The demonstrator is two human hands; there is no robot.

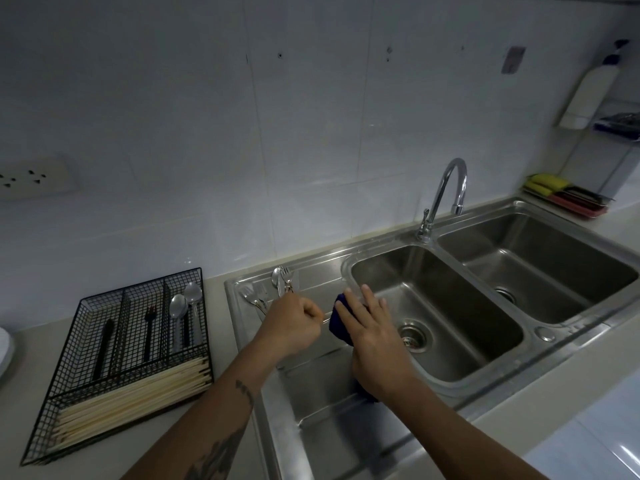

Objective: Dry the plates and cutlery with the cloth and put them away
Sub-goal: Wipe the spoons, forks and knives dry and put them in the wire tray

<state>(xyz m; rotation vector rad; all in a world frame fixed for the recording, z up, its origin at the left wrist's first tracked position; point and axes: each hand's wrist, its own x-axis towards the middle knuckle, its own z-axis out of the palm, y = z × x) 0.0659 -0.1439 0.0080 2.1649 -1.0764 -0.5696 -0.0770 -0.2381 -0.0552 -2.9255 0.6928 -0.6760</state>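
My left hand is closed in a fist around the thin metal handle of a piece of cutlery above the drainboard. The far end of that piece is hidden inside a dark blue cloth, which my right hand wraps and presses around it. More wet cutlery, forks and a spoon, lies at the back of the steel drainboard. A black wire cutlery tray on the counter to the left holds two spoons, a dark fork, a dark knife and several pale chopsticks.
A double steel sink with a curved tap lies to the right. A white plate edge shows at far left. Sponges in a tray and a soap dispenser sit at the back right. A wall socket is at left.
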